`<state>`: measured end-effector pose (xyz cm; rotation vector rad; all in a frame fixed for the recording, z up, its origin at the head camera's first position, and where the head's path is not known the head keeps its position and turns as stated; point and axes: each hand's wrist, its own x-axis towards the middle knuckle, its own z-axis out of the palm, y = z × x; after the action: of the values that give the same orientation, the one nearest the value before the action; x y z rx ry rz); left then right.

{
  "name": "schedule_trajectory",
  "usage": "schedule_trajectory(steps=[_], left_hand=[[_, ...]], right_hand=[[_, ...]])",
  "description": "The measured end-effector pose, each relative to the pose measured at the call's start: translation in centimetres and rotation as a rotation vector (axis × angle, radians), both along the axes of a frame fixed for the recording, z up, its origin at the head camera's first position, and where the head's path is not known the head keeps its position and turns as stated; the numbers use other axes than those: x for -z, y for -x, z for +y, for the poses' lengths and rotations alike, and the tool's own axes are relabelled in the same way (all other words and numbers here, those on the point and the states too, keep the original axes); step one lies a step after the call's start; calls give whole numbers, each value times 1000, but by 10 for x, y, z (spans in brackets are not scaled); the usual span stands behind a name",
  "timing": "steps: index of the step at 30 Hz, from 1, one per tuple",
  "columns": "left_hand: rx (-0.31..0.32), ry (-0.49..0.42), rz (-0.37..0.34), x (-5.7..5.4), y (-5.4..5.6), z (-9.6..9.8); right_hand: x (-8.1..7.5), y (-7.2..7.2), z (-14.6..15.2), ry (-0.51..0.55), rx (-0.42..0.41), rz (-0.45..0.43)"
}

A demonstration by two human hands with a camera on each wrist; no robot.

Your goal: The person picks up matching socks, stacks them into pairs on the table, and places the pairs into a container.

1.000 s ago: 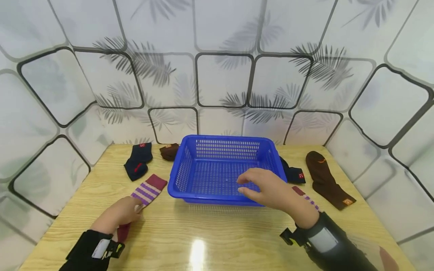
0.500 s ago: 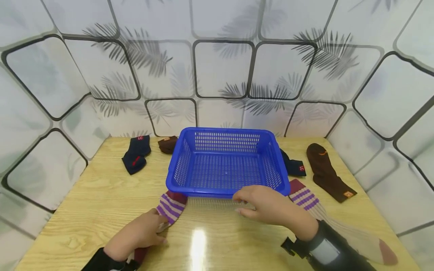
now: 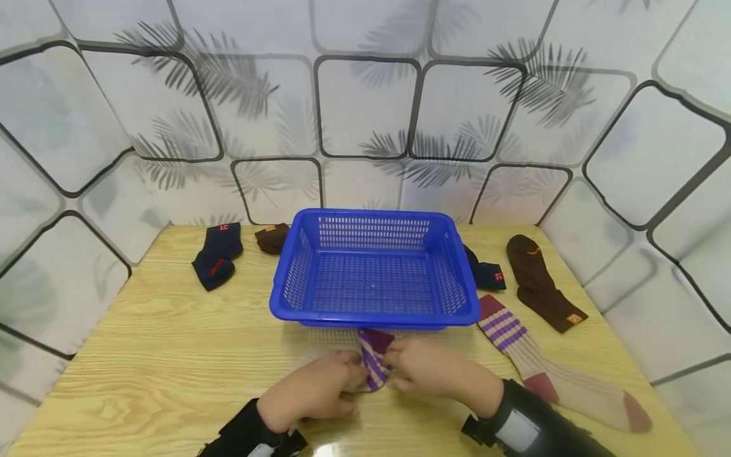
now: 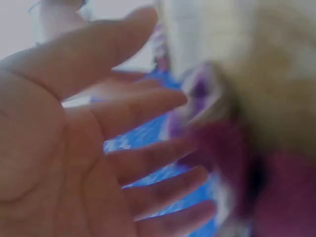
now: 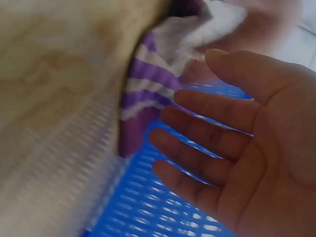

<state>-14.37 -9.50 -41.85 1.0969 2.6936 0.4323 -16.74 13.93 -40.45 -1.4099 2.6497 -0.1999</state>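
A cream sock with purple stripes and a burgundy cuff (image 3: 374, 362) lies on the table just in front of the blue basket (image 3: 374, 319). My left hand (image 3: 316, 387) is at its left side, palm down. From the right, my right hand (image 3: 434, 371) reaches the sock, fingertips right at the cuff. In the left wrist view the fingers (image 4: 158, 153) are straight, thumb apart, beside blurred burgundy sock fabric (image 4: 222, 153). Extended fingers (image 5: 197, 138) in the right wrist view meet the striped part (image 5: 148, 84). My hands hide much of the sock.
A similar striped sock (image 3: 525, 349) lies at the right. Beyond it are a long brown sock (image 3: 533, 273) and a navy sock (image 3: 488, 274), partly behind the basket. Back left hold a navy sock (image 3: 219, 247) and a brown one (image 3: 271, 238). A patterned wall (image 3: 365, 108) encloses the table.
My left hand has brought the striped sock from the left to the front of the basket. My right hand has come down from over the basket to the sock. The head view has shifted slightly.
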Motion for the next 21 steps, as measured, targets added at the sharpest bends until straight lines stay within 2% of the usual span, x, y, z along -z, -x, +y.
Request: schedule_trajectory(steps=[1,2,4,6,8,9,13,15,17,19,21], left_hand=[[-34,-24,2,-3,2,-4],[-94,-41,-4,-5,3,-9],[-235,-56,-25,-7,3,-22],[-366,-33,-73,-7,1,-36],[-445,5,-106,-1,-1,-43],[-463,19,-111,2,-1,-46],[-492,-8,-83,14,1,-46],[-499,-40,-58,17,2,-44],[-477,-74,-12,17,4,-43],[-424,-130,92,17,7,-43],[-325,-200,261,18,12,-44]], right_hand=[[3,0,-1,-9,-3,12],[6,0,-2,-21,-4,25],[12,-2,-1,-47,-9,45],[17,-2,-2,-58,-20,71],[20,-4,1,-67,-11,104],[21,-5,2,-69,-5,120],[21,-7,9,-82,34,157],[19,-9,15,-103,64,131],[17,-12,22,-119,101,80],[16,-14,31,-122,138,28],[16,-16,40,-114,162,-14]])
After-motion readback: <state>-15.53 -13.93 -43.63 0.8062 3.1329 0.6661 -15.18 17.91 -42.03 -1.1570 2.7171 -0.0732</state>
